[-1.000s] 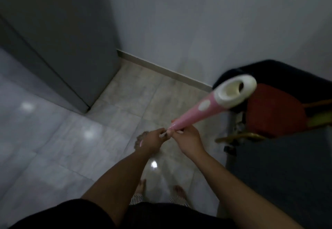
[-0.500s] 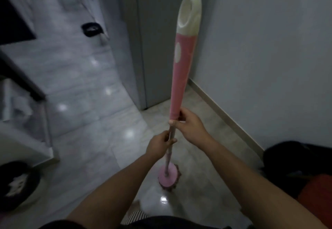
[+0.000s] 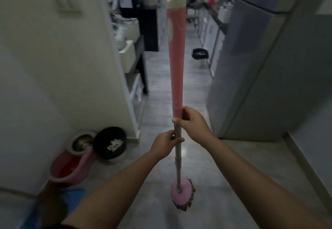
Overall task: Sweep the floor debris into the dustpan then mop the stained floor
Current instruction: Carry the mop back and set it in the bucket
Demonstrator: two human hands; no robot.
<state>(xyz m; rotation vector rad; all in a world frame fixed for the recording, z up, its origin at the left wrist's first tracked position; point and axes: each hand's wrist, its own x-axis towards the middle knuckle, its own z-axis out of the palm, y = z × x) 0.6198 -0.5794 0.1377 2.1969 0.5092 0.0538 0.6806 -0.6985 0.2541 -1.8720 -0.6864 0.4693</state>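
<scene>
Mop (image 3: 177, 78) time: it has a long pink handle with a cream top, a thin grey pole lower down, and a round pink head with dark, ragged strands (blurry) resting on the grey floor (image 3: 224, 175). It stands almost straight up, head down by the person, top pointing away down the hallway. Right hand (image 3: 193, 122) wraps the bottom of the pink part; left hand (image 3: 164, 143) grips the grey pole just below. A pink bucket (image 3: 71, 164) sits well left of the mop.
</scene>
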